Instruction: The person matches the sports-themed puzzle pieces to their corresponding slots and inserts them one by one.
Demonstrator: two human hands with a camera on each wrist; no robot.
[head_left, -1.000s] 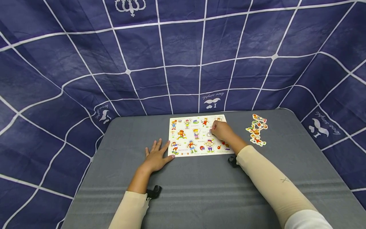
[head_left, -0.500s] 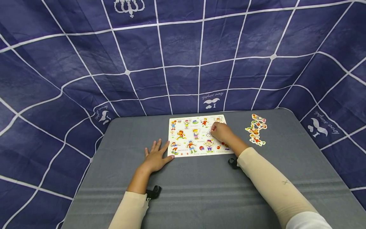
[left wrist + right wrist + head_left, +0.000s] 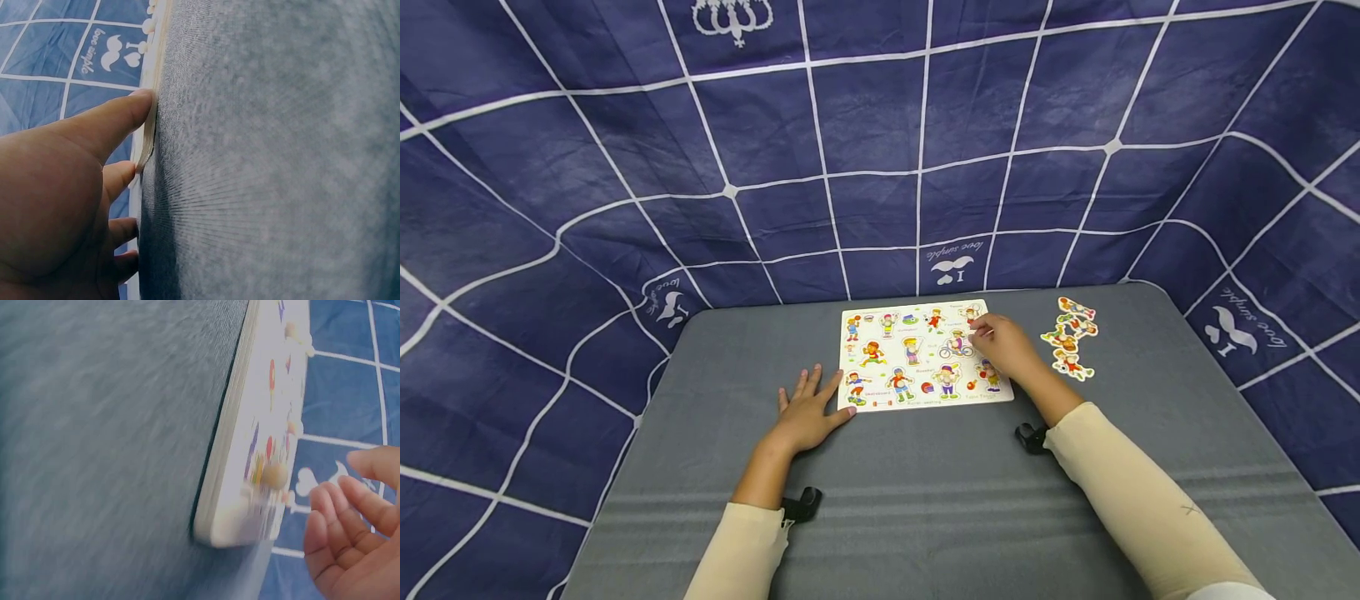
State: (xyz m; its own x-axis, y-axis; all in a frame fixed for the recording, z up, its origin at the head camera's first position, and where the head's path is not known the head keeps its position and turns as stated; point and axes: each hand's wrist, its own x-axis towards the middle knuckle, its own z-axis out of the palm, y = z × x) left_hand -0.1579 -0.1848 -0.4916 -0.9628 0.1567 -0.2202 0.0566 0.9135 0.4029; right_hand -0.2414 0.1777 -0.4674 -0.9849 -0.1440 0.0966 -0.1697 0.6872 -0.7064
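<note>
A white puzzle board [image 3: 895, 340] with sports figures lies on the grey table. My left hand [image 3: 808, 417] rests flat beside its left side, fingers spread, with the thumb and index finger at the edge. In the left wrist view, the thumb [image 3: 128, 112] reaches to the board's edge. My right hand [image 3: 1006, 346] hovers at the board's right side, fingers loosely bent and nothing between them. Just left of its fingertips, a cyclist piece [image 3: 957, 344] shows on the board. A round wooden knob [image 3: 275, 476] stands up from the board in the right wrist view.
Several loose figure pieces [image 3: 1072, 364] lie overlapping in a column right of the board. A blue curtain [image 3: 880, 208] with white lines hangs behind the grey table [image 3: 910, 492] and along its sides.
My right hand has let go of the cyclist piece and drawn back to the right, uncovering it on the board. The left hand stays in place.
</note>
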